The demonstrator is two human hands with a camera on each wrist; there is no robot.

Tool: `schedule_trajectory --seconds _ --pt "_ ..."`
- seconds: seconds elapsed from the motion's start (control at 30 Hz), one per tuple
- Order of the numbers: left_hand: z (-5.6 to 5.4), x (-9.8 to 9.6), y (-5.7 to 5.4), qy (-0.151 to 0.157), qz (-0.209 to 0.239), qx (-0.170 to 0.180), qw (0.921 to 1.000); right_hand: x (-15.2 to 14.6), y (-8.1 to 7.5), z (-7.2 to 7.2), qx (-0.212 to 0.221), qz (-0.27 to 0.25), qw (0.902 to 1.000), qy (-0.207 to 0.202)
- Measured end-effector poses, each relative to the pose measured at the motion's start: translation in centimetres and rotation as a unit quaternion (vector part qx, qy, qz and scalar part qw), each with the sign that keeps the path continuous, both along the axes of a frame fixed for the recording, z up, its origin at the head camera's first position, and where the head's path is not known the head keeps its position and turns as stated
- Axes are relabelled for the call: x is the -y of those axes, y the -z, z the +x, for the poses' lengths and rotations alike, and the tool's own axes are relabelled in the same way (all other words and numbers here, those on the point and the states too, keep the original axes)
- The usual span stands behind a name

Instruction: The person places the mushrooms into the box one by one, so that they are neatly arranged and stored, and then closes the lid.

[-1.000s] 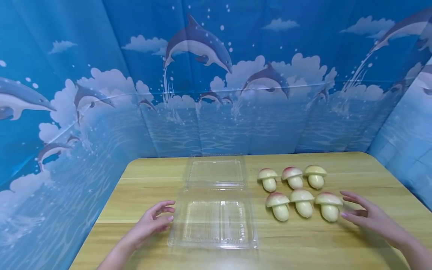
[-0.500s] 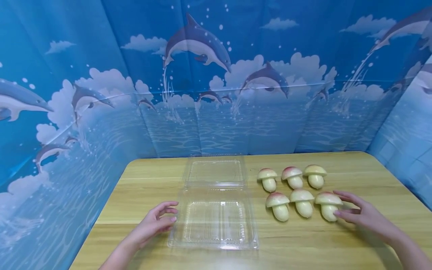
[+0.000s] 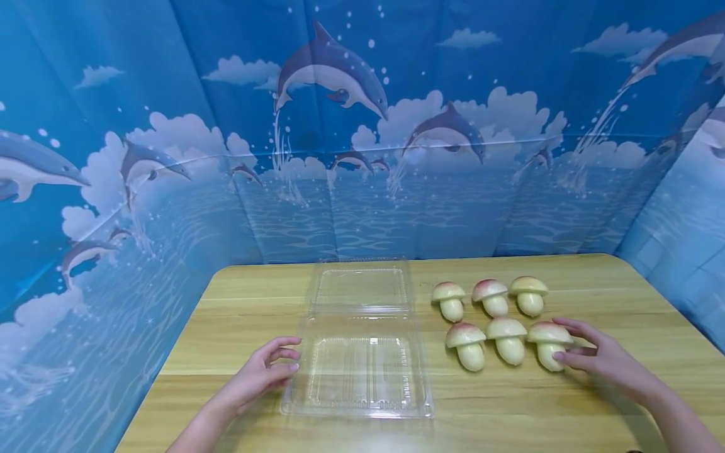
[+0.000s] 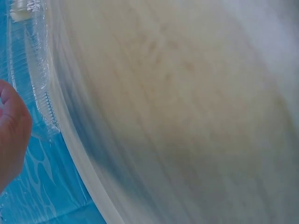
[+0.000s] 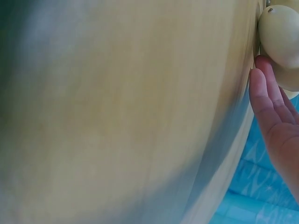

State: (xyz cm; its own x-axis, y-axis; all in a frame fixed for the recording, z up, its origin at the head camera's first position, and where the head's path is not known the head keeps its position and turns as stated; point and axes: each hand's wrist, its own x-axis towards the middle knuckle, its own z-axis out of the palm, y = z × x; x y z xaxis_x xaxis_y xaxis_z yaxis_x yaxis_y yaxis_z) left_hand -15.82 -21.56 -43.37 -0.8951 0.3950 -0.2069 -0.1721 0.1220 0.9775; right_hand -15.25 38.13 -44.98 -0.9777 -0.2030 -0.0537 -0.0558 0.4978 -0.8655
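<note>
My right hand (image 3: 600,358) holds the rightmost front toy mushroom (image 3: 546,358), thumb against its pale stem and forefinger beside its pink-tinged cap. In the right wrist view, straight fingers (image 5: 265,93) lie close against pale rounded mushroom shapes (image 5: 280,35); the thumb is hidden there. Several more glossy toy mushrooms (image 3: 508,343) lie in two rows to its left. An opened clear plastic clamshell box (image 3: 355,412) lies left of them, its lid (image 3: 362,289) folded back. At the box's left edge my left hand (image 3: 257,377) has loosely bent fingers holding nothing; contact with the rim cannot be made out.
The wooden table (image 3: 481,415) has rounded far corners. A blue dolphin-print curtain (image 3: 362,207) hangs right behind it and along both sides. The box lid reaches almost to the table's back edge.
My right hand has moved left onto the rightmost front mushroom, which has shifted slightly left. The left hand has edged a little right toward the box.
</note>
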Motion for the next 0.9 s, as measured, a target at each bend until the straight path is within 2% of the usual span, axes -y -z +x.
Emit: schedule_trajectory --seconds 0.3,0.6,0.9 --pt "-0.12 0.07 -0.13 0.010 0.003 0.000 0.9999 -0.08 0.38 -0.05 -0.007 -0.046 0.9989 -0.012" --pt "-0.22 0.33 -0.31 0.024 0.008 0.006 0.9997 -0.18 0.57 0.01 0.014 -0.087 0.9959 -0.020" --pt "-0.22 0.35 -0.25 0.030 0.009 0.000 0.9995 -0.36 0.75 -0.28 0.028 -0.106 0.9938 -0.017"
